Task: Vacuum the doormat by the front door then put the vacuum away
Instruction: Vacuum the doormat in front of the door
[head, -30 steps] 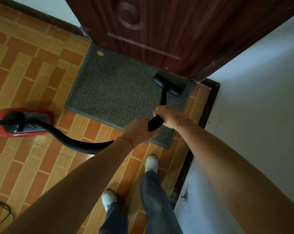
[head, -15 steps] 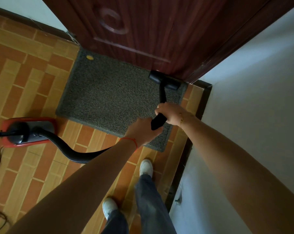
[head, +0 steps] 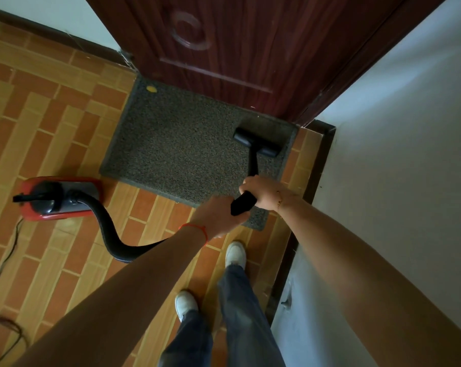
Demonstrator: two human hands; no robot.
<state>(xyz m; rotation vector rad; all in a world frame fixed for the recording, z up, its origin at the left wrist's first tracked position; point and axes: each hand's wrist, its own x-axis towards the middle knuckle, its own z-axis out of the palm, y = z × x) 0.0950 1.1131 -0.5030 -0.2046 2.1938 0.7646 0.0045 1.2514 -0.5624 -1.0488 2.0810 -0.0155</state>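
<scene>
A grey speckled doormat (head: 179, 147) lies on the tiled floor in front of a dark red door (head: 237, 49). A small yellow scrap (head: 151, 88) sits near the mat's far left corner. The black vacuum nozzle (head: 257, 142) rests on the mat's right part, a little short of the door. Its black wand (head: 252, 165) runs back to my hands. My right hand (head: 264, 192) grips the wand from above. My left hand (head: 218, 215) holds the wand's lower end just behind it. The red and black vacuum body (head: 57, 198) stands on the floor left of the mat, joined by a black hose (head: 110, 231).
A white wall (head: 396, 168) with a dark skirting board (head: 314, 168) runs close along the mat's right side. The power cord (head: 1, 268) trails over the tiles at the far left. My two feet in white shoes (head: 234, 254) stand just behind the mat.
The nozzle has come back from the door's foot toward me along the mat's right part. Both hands stay on the wand. The view has swung right.
</scene>
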